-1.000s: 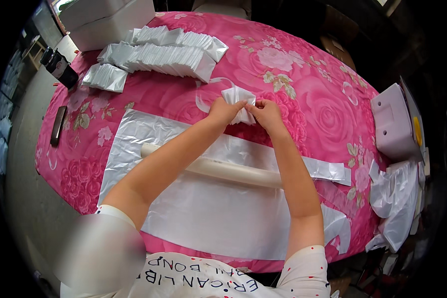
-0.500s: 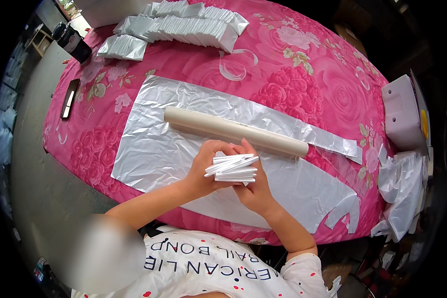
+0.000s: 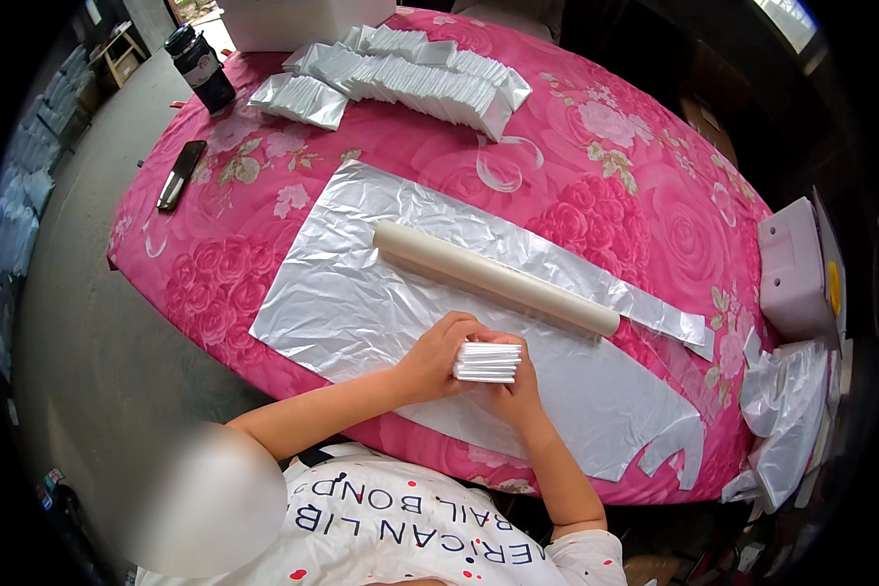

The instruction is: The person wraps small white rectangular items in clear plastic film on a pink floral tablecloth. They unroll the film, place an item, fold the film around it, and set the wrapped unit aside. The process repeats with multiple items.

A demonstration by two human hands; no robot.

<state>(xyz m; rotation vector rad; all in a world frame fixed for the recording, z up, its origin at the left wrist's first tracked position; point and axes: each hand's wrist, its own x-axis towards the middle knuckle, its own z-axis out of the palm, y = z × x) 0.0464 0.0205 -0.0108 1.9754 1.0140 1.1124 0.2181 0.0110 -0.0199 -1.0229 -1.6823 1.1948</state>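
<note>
A small stack of folded, silvery-white plastic packets (image 3: 486, 362) was held above the near half of a wide, crinkled silver plastic sheet (image 3: 337, 269), close in front of the person's body. The left hand (image 3: 430, 369) gripped it from one side and the right hand (image 3: 521, 396) from the other, the fingers of both closed around it; this two-sided hold probably kept the loose layers pressed together and their edges level. The folded edges faced the wearer, perhaps so that they could be checked. A long, cream-coloured, hollow-looking tube (image 3: 493, 280) lay slantwise across the sheet, beyond the hands, where its weight likely held the thin plastic flat. At the far side of the pink rose-patterned, cloth-covered counter (image 3: 210, 303), rows of similar silvery folded packets (image 3: 415, 86) stood packed side by side, seemingly so that each propped up its neighbour, well clear of the sheet.
</note>
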